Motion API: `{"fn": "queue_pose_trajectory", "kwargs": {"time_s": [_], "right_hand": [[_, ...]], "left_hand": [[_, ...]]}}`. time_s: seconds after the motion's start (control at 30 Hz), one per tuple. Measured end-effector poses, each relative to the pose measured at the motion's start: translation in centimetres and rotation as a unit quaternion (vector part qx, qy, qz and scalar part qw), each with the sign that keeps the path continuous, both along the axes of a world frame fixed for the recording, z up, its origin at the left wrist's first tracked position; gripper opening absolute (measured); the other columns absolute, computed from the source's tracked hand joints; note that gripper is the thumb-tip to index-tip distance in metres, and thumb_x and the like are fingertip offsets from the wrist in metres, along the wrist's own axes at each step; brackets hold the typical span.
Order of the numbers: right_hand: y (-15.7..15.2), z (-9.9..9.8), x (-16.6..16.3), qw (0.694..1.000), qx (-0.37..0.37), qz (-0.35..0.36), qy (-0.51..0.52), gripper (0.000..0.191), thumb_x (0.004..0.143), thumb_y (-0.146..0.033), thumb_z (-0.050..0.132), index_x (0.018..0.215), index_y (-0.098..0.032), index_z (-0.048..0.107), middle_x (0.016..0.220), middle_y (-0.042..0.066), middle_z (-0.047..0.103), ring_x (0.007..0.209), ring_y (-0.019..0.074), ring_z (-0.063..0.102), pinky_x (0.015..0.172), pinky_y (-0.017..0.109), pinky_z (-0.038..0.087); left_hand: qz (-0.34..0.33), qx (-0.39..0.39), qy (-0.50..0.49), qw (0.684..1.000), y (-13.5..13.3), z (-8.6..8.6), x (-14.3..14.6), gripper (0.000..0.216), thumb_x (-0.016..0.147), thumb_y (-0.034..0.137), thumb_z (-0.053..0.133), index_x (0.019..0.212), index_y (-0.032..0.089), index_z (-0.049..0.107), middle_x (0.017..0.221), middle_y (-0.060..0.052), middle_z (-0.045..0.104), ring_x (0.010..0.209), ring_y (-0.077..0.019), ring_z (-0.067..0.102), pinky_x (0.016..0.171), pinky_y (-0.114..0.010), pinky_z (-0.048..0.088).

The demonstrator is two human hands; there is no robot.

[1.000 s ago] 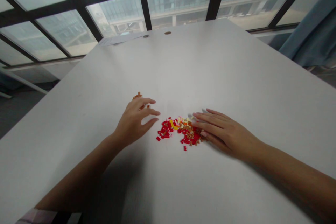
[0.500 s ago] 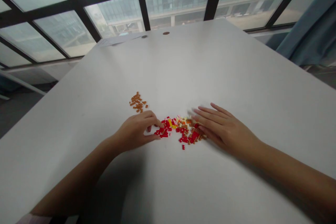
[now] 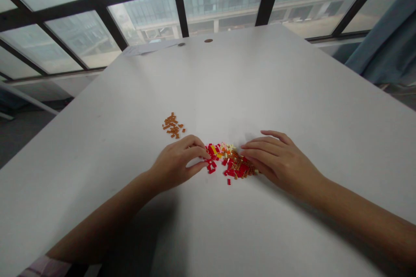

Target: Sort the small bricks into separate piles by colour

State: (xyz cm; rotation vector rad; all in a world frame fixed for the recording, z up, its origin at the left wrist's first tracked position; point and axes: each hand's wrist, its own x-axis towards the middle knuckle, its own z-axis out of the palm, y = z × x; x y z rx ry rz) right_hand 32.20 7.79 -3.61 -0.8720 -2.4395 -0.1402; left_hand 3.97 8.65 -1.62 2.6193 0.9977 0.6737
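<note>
A loose heap of small toy building bricks (image 3: 236,167), mostly red and orange-brown with some yellow and pale ones, lies on the white table. My left hand (image 3: 177,161) is at the heap's left edge, its thumb and fingers apart beside the red bricks (image 3: 212,167); no brick shows clearly in its grasp. On the other side, my right hand (image 3: 281,158) lies low with its fingers stretched over the heap's right edge, hiding some bricks there. One single red brick (image 3: 229,181) sits just in front of the heap.
A separate small pile of orange-brown bricks (image 3: 172,125) lies beyond my left hand. White paper (image 3: 149,48) and two dark round spots, one of them a brown disc (image 3: 208,40), are at the table's far edge. Behind are windows; a blue curtain (image 3: 383,47) hangs at right.
My left hand has moved slightly right, and the red bricks at the left edge now sit closer to the rest. My right hand's fingers have drawn in a little.
</note>
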Motion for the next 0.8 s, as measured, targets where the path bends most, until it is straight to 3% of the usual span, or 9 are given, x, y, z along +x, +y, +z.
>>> {"fn": "queue_pose_trajectory", "kwargs": {"time_s": [0.13,0.33,0.53,0.8], "right_hand": [[0.2,0.0,-1.0,0.999,0.001,-0.015,-0.028,0.023,0.098,-0.022,0.048,0.108,-0.023,0.069,0.109,0.004,0.075,0.100,0.0205,0.068,0.098,0.045,0.042],[0.4,-0.1,-1.2,0.998,-0.013,-0.031,-0.051,0.021,0.095,-0.020,0.052,0.102,-0.025,0.071,0.106,0.004,0.075,0.104,0.0212,0.065,0.099,0.044,0.041],[0.5,0.4,-1.0,0.997,-0.031,-0.035,-0.054,0.019,0.094,-0.022,0.056,0.104,-0.026,0.071,0.104,0.004,0.075,0.095,0.0216,0.066,0.086,0.039,0.045],[0.5,0.6,-1.2,0.997,-0.055,-0.048,-0.034,0.012,0.093,-0.029,0.059,0.090,-0.024,0.070,0.098,0.004,0.074,0.093,0.0213,0.066,0.082,0.038,0.043]], "left_hand": [[0.051,0.085,0.022,0.995,-0.3,0.2,0.4,0.006,0.088,0.018,0.062,0.088,0.020,0.067,0.101,-0.006,0.065,0.082,-0.0146,0.064,0.075,-0.028,0.053],[0.063,0.179,0.052,0.980,-1.0,0.1,0.9,0.008,0.089,0.018,0.058,0.085,0.019,0.065,0.102,-0.007,0.066,0.084,-0.0159,0.063,0.074,-0.028,0.053],[0.059,0.194,0.056,0.977,-1.1,-0.1,1.1,0.008,0.089,0.018,0.058,0.085,0.019,0.065,0.102,-0.007,0.067,0.084,-0.0165,0.063,0.075,-0.029,0.053],[0.055,0.194,0.055,0.978,-1.0,-0.3,1.1,0.006,0.087,0.017,0.060,0.085,0.018,0.066,0.101,-0.008,0.067,0.082,-0.0181,0.064,0.073,-0.032,0.053]]}}
